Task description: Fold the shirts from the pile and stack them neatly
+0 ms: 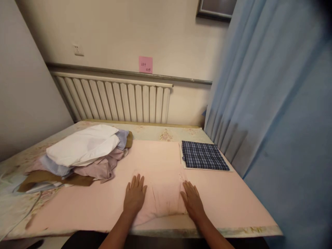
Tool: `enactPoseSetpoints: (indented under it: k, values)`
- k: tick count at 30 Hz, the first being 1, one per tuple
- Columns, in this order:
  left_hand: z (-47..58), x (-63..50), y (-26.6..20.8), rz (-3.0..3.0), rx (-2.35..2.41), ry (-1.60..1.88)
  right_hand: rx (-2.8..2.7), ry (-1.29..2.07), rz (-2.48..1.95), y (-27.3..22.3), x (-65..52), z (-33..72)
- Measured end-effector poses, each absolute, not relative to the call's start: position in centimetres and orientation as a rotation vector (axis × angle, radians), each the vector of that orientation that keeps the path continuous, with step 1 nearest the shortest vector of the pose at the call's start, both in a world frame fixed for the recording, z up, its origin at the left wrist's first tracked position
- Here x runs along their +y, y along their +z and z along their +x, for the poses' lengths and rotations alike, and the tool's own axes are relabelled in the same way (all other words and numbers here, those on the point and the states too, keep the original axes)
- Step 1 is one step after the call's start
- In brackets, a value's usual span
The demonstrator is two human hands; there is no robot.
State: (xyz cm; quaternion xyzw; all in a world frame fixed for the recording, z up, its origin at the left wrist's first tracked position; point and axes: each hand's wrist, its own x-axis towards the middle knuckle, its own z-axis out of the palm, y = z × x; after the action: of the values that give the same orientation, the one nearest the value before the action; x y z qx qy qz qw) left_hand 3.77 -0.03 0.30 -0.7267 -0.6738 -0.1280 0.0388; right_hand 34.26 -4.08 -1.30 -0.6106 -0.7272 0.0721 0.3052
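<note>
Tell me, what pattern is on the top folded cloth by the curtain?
The folded cloth has dark blue checks with pale lines; head view shows it best.

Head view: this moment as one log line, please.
left hand: open; right hand: open; between: wrinkled pink fabric; back right: folded blue-plaid cloth

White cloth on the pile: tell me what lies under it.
Under the white cloth, mauve cloth, light-blue cloth and brown cloth stick out. Whatever lies beneath its middle is covered and cannot be seen.

Pink sheet [88,205] & plaid garment [203,155]: matt cloth, smooth surf.
</note>
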Motion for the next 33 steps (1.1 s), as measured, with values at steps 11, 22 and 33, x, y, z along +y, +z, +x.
enactPoseSetpoints:
  k: [11,22,33]
  values:
    - [3.1,-0.8,2.1,-1.961,-2.357,-0.627,-0.863,1.114,-1.591,1.3,-12.8,32.6]
    - [2.1,-0.6,4.7,-1.979,-2.812,-0.593,-0.267,1.616,-1.07,1.5,-12.2,30.4]
    - [0.2,-5.7,4.2,-1.733,-3.118,-1.08,-0.414,1.432,-1.382,2.1,-2.4,29.1]
